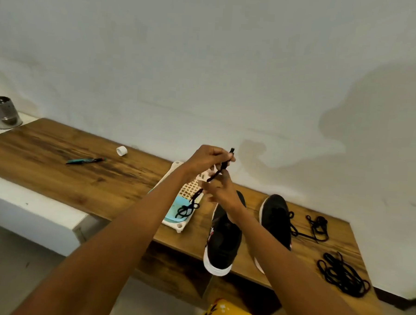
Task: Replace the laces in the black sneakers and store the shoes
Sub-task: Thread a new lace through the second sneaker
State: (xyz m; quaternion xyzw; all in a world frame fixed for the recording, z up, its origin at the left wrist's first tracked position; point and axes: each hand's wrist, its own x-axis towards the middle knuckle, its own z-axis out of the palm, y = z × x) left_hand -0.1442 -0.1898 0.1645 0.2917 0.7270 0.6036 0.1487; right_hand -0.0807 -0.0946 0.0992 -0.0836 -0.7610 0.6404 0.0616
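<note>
A: Head view, entry one. Your left hand (208, 158) is raised over the wooden bench (57, 154), fingers curled, pinching the upper end of a black lace (217, 173); the tip of the lace sticks up past your fingertips.

B: And your right hand (221, 190)?

A: Just below the left, fingers partly curled around the same lace lower down — whether they clamp it or only guide it, I cannot tell. From there the lace hangs down and ends in a loose tangle over a white lattice tray (188, 192), which has something light blue (177, 211) in it.

B: Where are the shoes?

A: Both on the bench, toes toward the wall. The left sneaker (223, 244) lies under your right forearm, heel over the bench's front edge. The right sneaker (277, 218) sits just beside it and has a lace in it, its ends trailing off to the right.

B: Other laces?

A: Two loose black ones on the bench, right of the shoes — a small bundle (317, 228) near the wall, a larger heap (343, 275) nearer you.

B: Further left?

A: A pen (85, 161), a small white cap (121, 151), and a metal tin (4, 113) on the white ledge beyond the bench end.
</note>
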